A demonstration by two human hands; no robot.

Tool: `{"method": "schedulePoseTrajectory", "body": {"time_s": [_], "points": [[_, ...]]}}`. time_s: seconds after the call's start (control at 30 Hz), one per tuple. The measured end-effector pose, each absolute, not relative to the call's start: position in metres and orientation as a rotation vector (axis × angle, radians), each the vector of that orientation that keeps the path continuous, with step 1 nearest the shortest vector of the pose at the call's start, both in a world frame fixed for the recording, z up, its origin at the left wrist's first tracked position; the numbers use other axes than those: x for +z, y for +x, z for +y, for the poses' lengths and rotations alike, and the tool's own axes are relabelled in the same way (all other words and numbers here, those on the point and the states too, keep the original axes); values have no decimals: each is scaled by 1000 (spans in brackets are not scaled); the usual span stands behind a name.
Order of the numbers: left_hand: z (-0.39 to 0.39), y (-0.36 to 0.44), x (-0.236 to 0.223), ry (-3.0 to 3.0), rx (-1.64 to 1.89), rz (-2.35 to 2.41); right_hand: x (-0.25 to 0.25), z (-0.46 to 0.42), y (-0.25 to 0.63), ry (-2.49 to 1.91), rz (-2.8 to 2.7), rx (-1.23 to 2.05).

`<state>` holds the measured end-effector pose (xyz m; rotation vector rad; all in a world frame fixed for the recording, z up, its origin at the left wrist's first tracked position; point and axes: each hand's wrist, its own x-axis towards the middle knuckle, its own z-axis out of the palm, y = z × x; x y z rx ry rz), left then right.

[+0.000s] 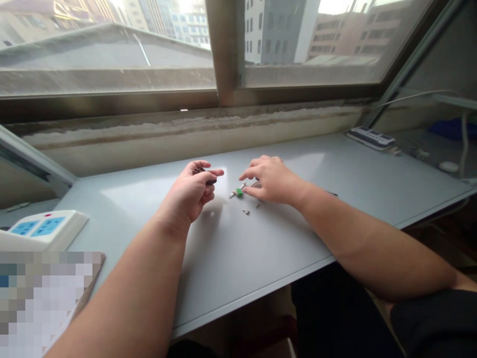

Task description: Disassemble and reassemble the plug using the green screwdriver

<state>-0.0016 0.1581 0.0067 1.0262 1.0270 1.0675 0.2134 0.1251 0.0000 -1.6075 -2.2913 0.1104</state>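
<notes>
My left hand (pixel 192 194) is curled, thumb and fingers pinching a small dark object (pixel 209 178) whose exact shape I can't make out. My right hand (pixel 272 180) is open and grasps nothing, its fingers spread low over the grey desktop (pixel 238 258). At its 9 o'clock lies a green-capped key (pixel 239 192); at its 7 o'clock, a small metal bit (pixel 246 212). Both lie loose on the desktop, and neither is joined to the dark object.
</notes>
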Motion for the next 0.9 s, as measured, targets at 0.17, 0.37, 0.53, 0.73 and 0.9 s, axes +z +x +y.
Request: {"method": "schedulePoseTrajectory", "body": {"time_s": [0.17, 0.37, 0.53, 0.73, 0.9], "points": [[160, 1, 4, 1013, 1066, 1070, -4, 125, 191, -1570, -2409, 45], [163, 2, -3, 991, 1093, 1032, -1, 129, 205, -1433, -2306, 135], [160, 3, -4, 1022, 1042, 974, 13, 131, 239, -1237, -1832, 447], [158, 1, -5, 1109, 992, 931, 7, 141, 250, -1097, -1612, 700], [156, -1, -6, 1124, 965, 873, 3, 144, 242, -981, -1508, 987]]}}
